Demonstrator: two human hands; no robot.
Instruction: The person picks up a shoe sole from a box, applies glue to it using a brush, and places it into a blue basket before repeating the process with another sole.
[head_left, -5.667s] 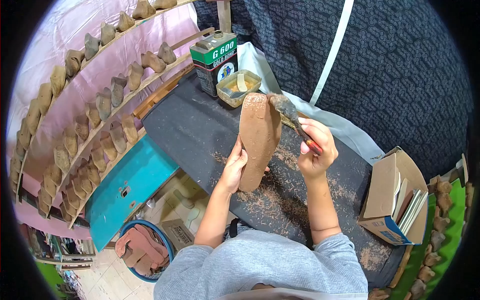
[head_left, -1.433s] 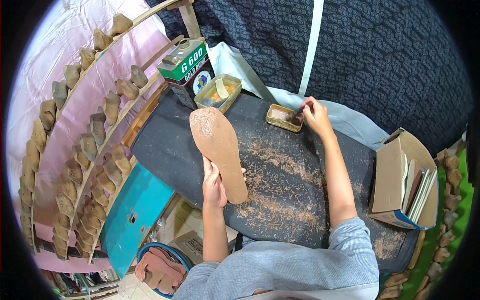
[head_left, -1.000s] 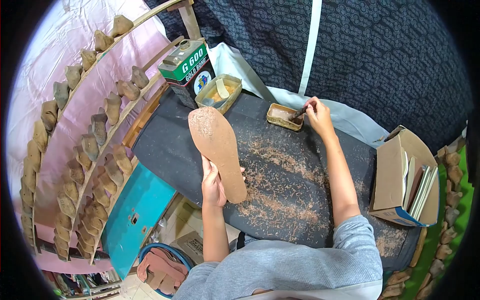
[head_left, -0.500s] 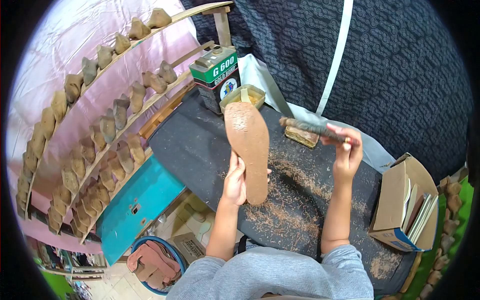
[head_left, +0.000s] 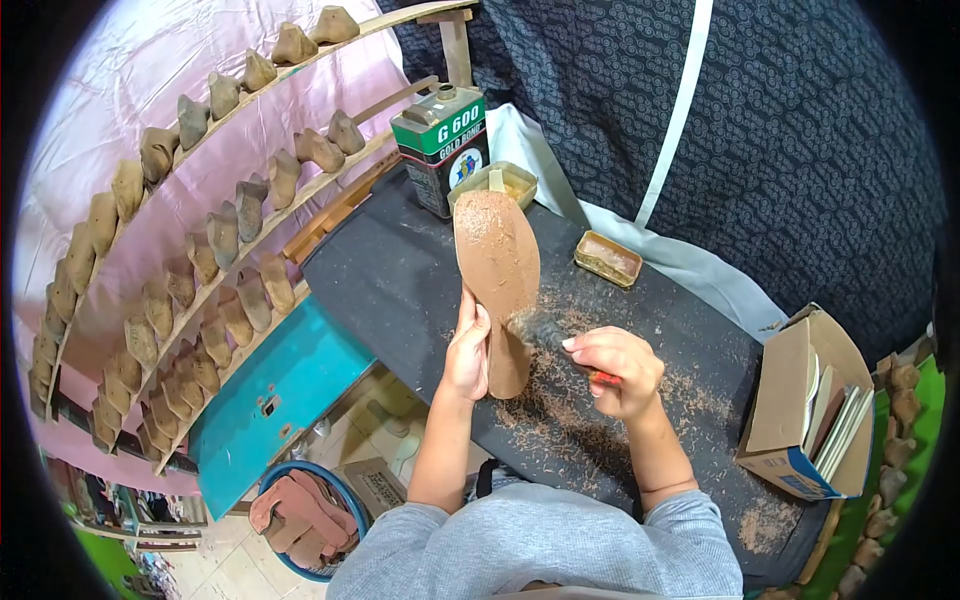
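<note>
My left hand grips a brown shoe sole by its narrow side, thumb along the edge. The sole stands nearly upright above the table, its broad upper end glossy and wet-looking. In my right hand, closed around the red end, is a dark, crusted glue brush. Motion blurs its tip, which lies at the sole's right edge near the middle; whether it touches cannot be made out. A small rectangular tin with a crusted yellowish rim sits beyond the brush.
Brown shavings cover much of the black table. At the back stand a G 600 can and a tub. A cardboard box is at the right. Racks of shoe lasts line the left; a blue basin holds cut pieces.
My right hand has brought the brush down and left, from beside the tin to the sole's edge. The sole has turned slightly in my left hand. The view has shifted a little.
</note>
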